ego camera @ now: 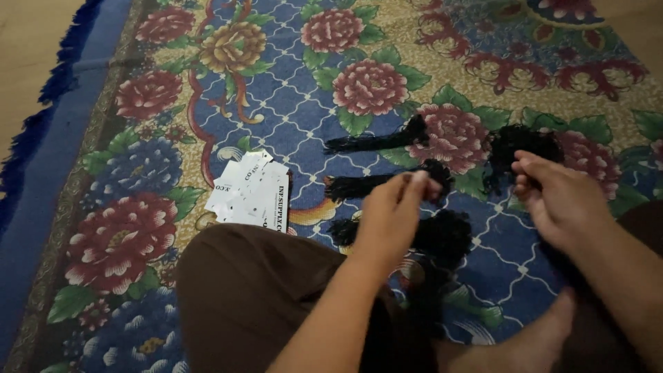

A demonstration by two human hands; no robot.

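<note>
Seated position on a floral rug (290, 103), brown-trousered knee (255, 290) in the foreground. The left hand (390, 217) is raised with fingertips pinched together; whatever it grips is too fine and blurred to identify. The right hand (559, 200) has its fingers curled inward, closed on part of a dark tangled heap of black strings (525, 148) lying just beyond it. Three bundles of black strings lie on the rug ahead of the hands: an upper bundle (376, 140), a middle bundle (366, 185) and a lower bundle (442, 235). A stack of white paper tags (252, 193) rests loose on the rug beside the knee, well apart from the strings.
</note>
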